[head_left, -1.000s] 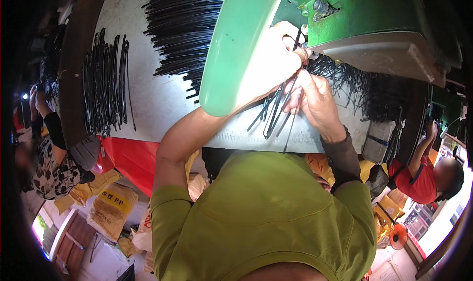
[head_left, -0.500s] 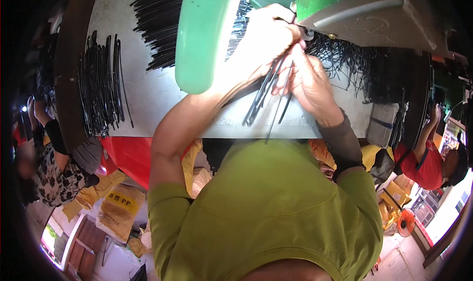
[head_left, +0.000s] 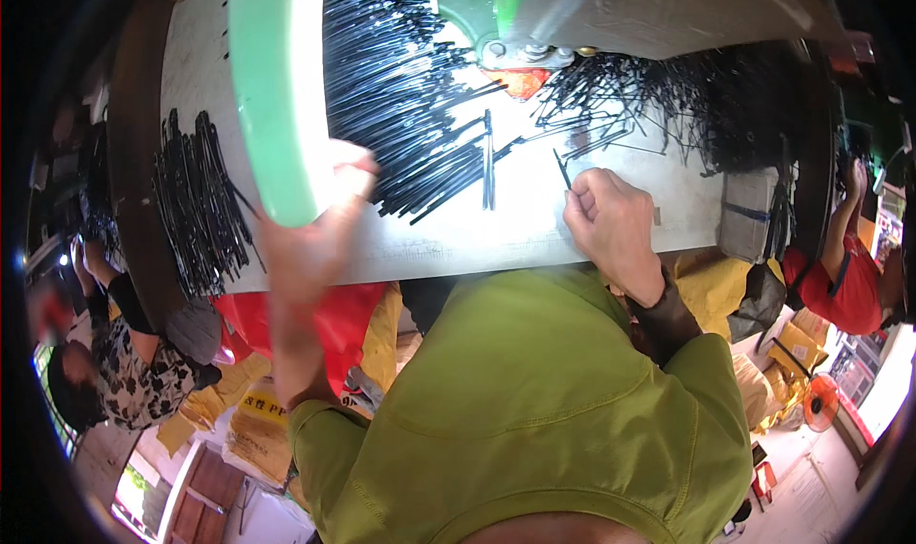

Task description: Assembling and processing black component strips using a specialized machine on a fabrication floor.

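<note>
My right hand (head_left: 613,221) is closed low over the table, with a thin black strip (head_left: 562,170) sticking up from its fingers. My left hand (head_left: 322,229) is smeared by motion beside the lower end of the green lamp (head_left: 272,124); I cannot tell whether it touches the lamp or holds anything. Between the hands, a few black strips (head_left: 489,162) lie close together on the pale tabletop (head_left: 448,248). Beyond my left hand spreads a large pile of similar strips (head_left: 391,95), mostly laid side by side. A tangled heap of thin black pieces (head_left: 620,91) lies beyond my right hand.
Another row of black strips (head_left: 198,205) lies at the table's left. A green and grey machine (head_left: 658,14) with an orange-red part (head_left: 520,83) overhangs the far side. A grey block (head_left: 746,215) stands at the right edge. Other people work on both sides.
My hands, together near the machine before, have parted. The left has swung left toward the lamp; the right has come nearer me. The strips that hung between them are no longer there.
</note>
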Available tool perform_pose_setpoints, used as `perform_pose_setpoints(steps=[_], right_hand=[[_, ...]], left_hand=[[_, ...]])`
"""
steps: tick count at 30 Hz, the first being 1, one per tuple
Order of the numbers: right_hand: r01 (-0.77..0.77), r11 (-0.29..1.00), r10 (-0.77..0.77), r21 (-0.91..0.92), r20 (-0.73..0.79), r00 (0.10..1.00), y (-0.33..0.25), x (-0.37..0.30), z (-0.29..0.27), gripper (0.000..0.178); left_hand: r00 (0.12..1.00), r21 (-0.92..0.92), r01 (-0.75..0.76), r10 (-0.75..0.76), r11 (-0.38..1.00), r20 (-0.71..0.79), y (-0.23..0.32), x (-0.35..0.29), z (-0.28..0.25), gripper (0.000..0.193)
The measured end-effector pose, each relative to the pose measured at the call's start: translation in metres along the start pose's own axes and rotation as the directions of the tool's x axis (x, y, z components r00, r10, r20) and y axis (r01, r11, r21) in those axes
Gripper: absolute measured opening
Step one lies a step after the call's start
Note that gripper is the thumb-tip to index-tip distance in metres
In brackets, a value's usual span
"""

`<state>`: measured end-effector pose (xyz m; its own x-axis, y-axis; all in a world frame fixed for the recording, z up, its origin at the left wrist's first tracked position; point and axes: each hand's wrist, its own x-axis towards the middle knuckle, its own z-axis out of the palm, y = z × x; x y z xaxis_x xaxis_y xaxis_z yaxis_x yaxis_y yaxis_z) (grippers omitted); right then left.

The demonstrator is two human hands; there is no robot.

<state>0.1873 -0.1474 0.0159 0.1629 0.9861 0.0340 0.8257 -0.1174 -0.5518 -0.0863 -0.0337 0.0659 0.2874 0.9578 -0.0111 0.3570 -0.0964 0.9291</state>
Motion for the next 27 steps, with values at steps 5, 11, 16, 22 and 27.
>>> perform_pose_setpoints(steps=[5, 11, 16, 22, 27], right_hand=[[-0.097, 0.956, 0.1, 0.278, 0.005, 0.995, 0.009, 0.0, -0.001, 0.014], [0.136, 0.979, -0.161, -0.153, -0.16, 0.974, 0.013, -0.005, -0.003, 0.018], [0.057, 0.993, -0.036, 0.108, -0.193, 0.981, 0.016, 0.0, -0.012, 0.014], [0.211, 0.933, -0.133, 0.29, -0.268, 0.954, 0.005, -0.003, -0.022, 0.008], [-0.143, 0.925, -0.127, -0.352, -0.642, 0.756, 0.081, -0.007, -0.125, 0.024]], left_hand=[[0.857, -0.392, 0.384, -0.165, 0.836, 0.488, 0.016, -0.026, 0.109, 0.012], [0.816, -0.258, 0.324, -0.132, 0.91, 0.562, 0.021, -0.03, 0.13, 0.011], [0.811, -0.417, 0.469, -0.193, 0.779, 0.552, 0.017, -0.033, 0.132, 0.013], [0.837, -0.711, 0.544, -0.229, 0.447, 0.496, 0.016, -0.022, 0.155, 0.025], [0.808, -0.696, 0.588, -0.285, 0.412, 0.515, 0.019, -0.02, 0.148, 0.026]])
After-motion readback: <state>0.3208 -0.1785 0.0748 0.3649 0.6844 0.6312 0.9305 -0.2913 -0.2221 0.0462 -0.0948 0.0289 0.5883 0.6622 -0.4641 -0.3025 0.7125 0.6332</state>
